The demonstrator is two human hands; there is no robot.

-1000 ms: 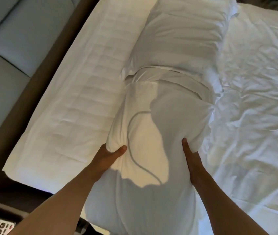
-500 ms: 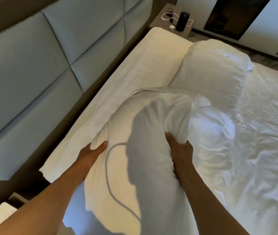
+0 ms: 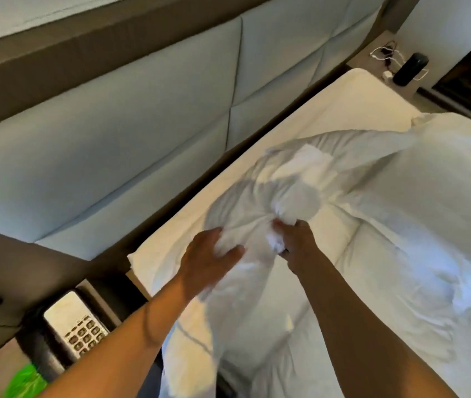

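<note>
A white pillow (image 3: 260, 202) lies bunched and blurred across the head of the bed (image 3: 352, 110). My left hand (image 3: 208, 254) grips its near left side, thumb out over the fabric. My right hand (image 3: 294, 242) clutches a gathered wad of the pillowcase at the pillow's middle. A second white pillow (image 3: 435, 185) lies further right, partly under the first. The pillow's lower end hangs toward me between my forearms.
A padded grey headboard (image 3: 142, 116) runs along the left. A desk phone (image 3: 76, 326) and something green (image 3: 26, 380) sit on the near nightstand at lower left. A dark cylinder (image 3: 409, 68) with white cables stands on the far nightstand. Rumpled white sheets (image 3: 401, 297) cover the bed.
The pillow has swung up and toward the headboard. My hands moved closer together, the right now bunching the fabric. The view lifted, showing more headboard and the phone.
</note>
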